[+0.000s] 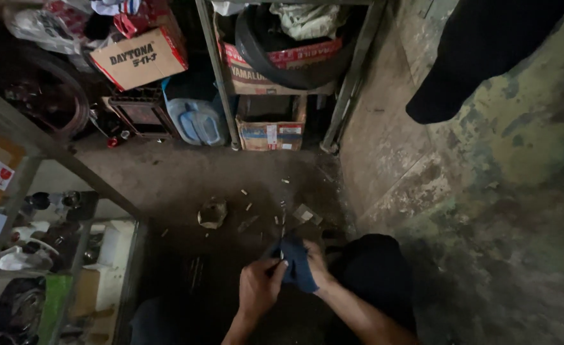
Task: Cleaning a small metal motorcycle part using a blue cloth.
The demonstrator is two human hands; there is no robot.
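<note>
Looking down, you have both hands low in the middle of the view, meeting over the dark floor (pixel 186 185). Your left hand (pixel 259 289) is curled with its fingers pressed together around something small and thin, possibly a metal piece, though the dim light leaves it too small to tell for sure. Your right hand (pixel 317 268) is closed on a dark blue cloth (pixel 297 262), which bunches between the 2 hands and touches both. Your knee in dark trousers (pixel 374 275) sits just beside the right hand.

Just beyond the cloth, small pale bits and scraps (pixel 282 207) lie scattered on the floor, with a crumpled tan lump (pixel 212 214) a little to their left. Farther off, a metal shelf frame (pixel 215 64) holds cardboard boxes (pixel 270 124) and a black tyre (pixel 282 57), and a blue plastic jug (pixel 196 118) stands beside it. A glass display case (pixel 58 268) fills the lower left. A worn, stained wall (pixel 499 160) runs along the right.
</note>
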